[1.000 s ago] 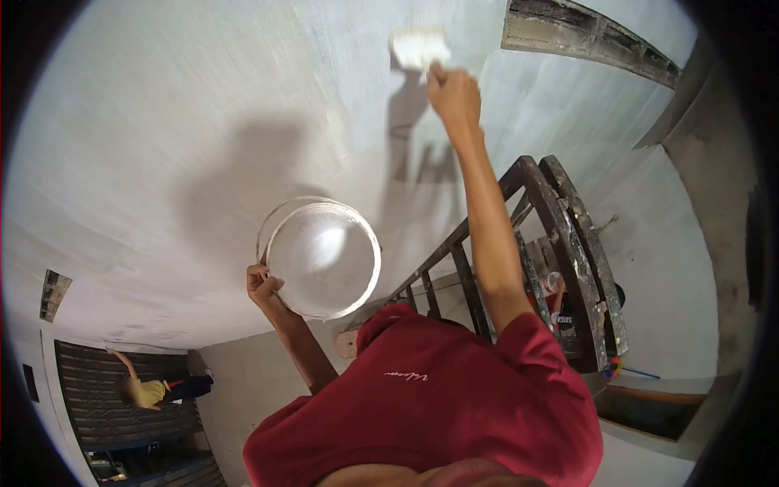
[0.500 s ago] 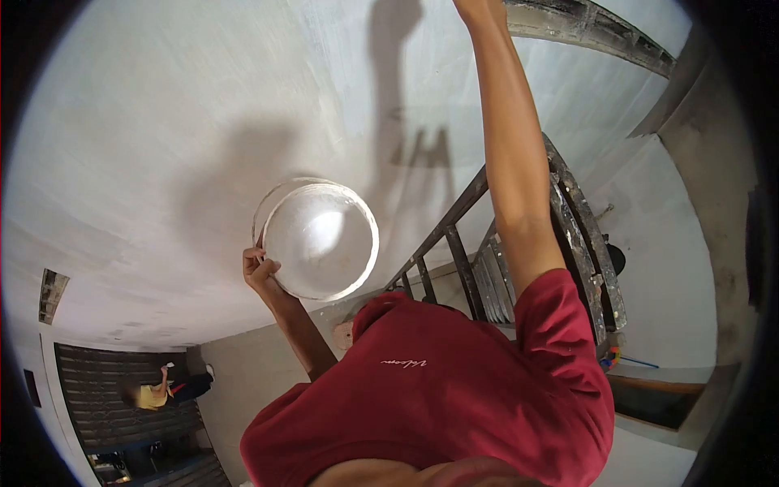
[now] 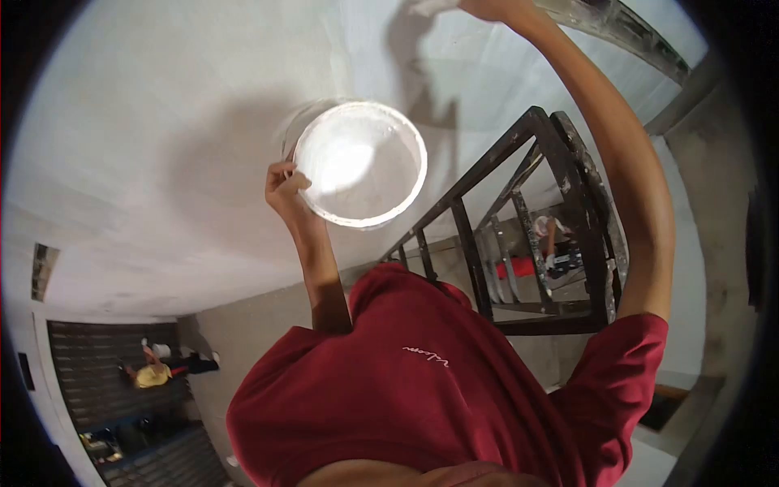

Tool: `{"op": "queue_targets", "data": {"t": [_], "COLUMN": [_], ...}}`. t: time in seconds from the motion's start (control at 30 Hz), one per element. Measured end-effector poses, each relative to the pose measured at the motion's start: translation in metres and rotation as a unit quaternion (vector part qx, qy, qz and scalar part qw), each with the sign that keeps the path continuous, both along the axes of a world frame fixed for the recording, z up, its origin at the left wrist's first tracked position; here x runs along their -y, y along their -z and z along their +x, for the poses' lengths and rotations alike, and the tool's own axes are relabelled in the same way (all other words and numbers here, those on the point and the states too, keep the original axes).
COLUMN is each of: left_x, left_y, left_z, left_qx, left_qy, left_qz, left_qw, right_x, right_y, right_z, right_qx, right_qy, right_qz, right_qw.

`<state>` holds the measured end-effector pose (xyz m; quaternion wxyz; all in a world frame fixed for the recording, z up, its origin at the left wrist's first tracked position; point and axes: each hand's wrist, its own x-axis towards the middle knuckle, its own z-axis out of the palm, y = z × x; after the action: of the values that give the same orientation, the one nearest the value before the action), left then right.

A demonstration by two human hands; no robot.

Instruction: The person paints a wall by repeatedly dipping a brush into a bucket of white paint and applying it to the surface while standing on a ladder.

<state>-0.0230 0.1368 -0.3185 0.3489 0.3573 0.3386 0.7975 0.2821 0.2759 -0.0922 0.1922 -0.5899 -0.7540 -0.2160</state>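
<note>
My left hand [image 3: 284, 185] is closed on the rim of a white bucket [image 3: 418, 166], with the thumb over the edge. The bucket's mouth faces me, and a bright glare covers part of its pale inside. Its rim is smeared with white. My right hand [image 3: 487, 8] is raised at the top edge, close to the pale wall [image 3: 227, 57], and only partly in frame. A whitish piece [image 3: 434, 7] sticks out from its fingers, cut off by the frame, so its kind does not show.
A dark, paint-spattered ladder [image 3: 462, 243] stands beside my right arm. Through its rungs a person [image 3: 560, 243] shows below. Another person in a yellow top [image 3: 154, 375] is at the far left, near a dark slatted shutter [image 3: 114, 349]. A vent opening [image 3: 617, 28] is at upper right.
My left hand and the bucket have moved up and to the right. My right arm has swung right and bent, bringing the whitish piece into view. More of the ladder shows.
</note>
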Motion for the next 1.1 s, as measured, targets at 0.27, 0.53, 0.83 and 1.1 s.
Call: {"op": "queue_targets", "data": {"t": [0.27, 0.53, 0.83, 1.1], "left_x": [-0.005, -0.002, 0.021, -0.002], "left_y": [-0.019, -0.052, -0.061, -0.072], "left_z": [0.015, 0.043, 0.05, 0.04], "left_qx": [0.044, 0.025, 0.0, 0.051], "left_qy": [0.057, 0.062, 0.022, -0.035], "left_qz": [0.052, -0.002, -0.026, -0.031], "left_qw": [0.996, 0.998, 0.999, 0.998], "right_x": [0.135, 0.109, 0.091, 0.096], "right_y": [-0.02, 0.098, 0.131, 0.053], "right_z": [-0.02, -0.1, -0.097, -0.06], "right_qx": [-0.1, 0.243, 0.193, -0.007], "right_qy": [-0.116, -0.302, -0.373, -0.304], "right_qz": [-0.342, -0.292, -0.241, -0.314], "right_qw": [0.927, 0.874, 0.875, 0.9]}}
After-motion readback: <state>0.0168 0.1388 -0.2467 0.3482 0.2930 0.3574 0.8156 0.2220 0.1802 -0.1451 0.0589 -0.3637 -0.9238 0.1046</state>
